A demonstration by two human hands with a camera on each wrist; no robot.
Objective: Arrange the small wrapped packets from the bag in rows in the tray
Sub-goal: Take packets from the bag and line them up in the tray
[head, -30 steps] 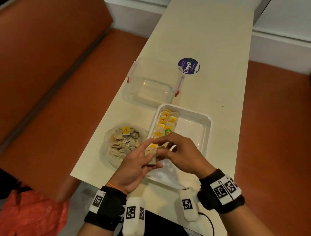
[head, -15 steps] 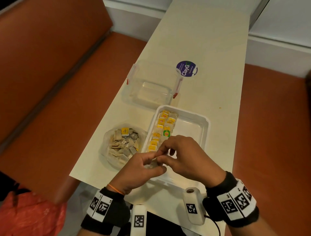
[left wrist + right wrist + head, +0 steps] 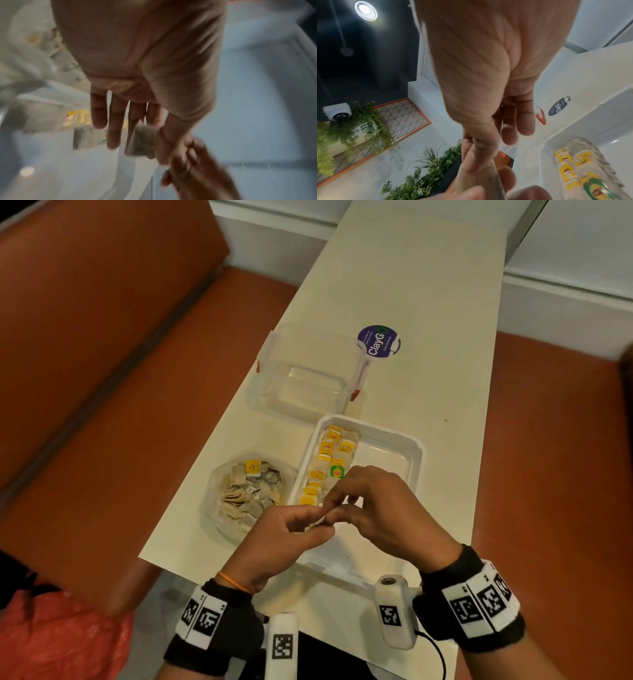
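Over the near left part of the white tray (image 3: 416, 453), both hands pinch one small beige packet (image 3: 317, 522) (image 3: 142, 140) (image 3: 476, 181). My left hand (image 3: 291, 529) holds it between thumb and fingers from the left; my right hand (image 3: 346, 508) pinches its other end with thumb and forefinger. Two rows of packets (image 3: 329, 460) (image 3: 576, 169), most with yellow tags and one with a green tag (image 3: 337, 471), lie along the tray's left side. The clear bag (image 3: 219, 491) of loose packets sits left of the tray.
A clear plastic box (image 3: 308, 371) with red clips stands beyond the tray, and a round purple sticker (image 3: 378, 341) lies on the cream table (image 3: 428, 302). The table's left edge runs close to the bag. Orange bench seats flank the table on both sides.
Both hands have drawn back toward the tray's near end with the packet between them. The right hand's fingers have closed in on the packet's end.
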